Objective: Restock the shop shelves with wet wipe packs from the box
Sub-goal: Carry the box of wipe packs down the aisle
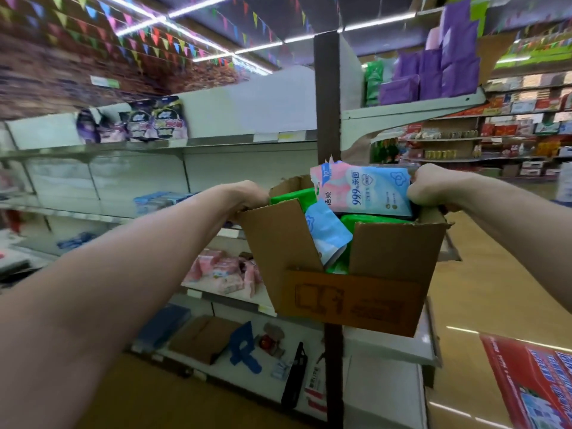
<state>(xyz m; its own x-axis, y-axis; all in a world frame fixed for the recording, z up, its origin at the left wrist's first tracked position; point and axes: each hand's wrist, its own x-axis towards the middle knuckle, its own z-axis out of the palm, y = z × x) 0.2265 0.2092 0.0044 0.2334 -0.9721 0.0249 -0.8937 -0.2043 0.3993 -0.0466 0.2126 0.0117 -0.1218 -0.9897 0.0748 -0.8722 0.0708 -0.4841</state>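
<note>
Cardboard box (356,292) of wet wipe packs (365,190), held up by 2 hands: left hand (249,196) grips its left rim, right hand (433,188) its right rim, beside shop shelves (241,140).

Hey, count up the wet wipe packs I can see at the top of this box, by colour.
Pink-and-blue wet wipe packs: 2, one on top, one tilted below it
Green wet wipe packs: at least 2, mostly buried, left and right
Total: at least 4 showing in the cardboard box
</note>
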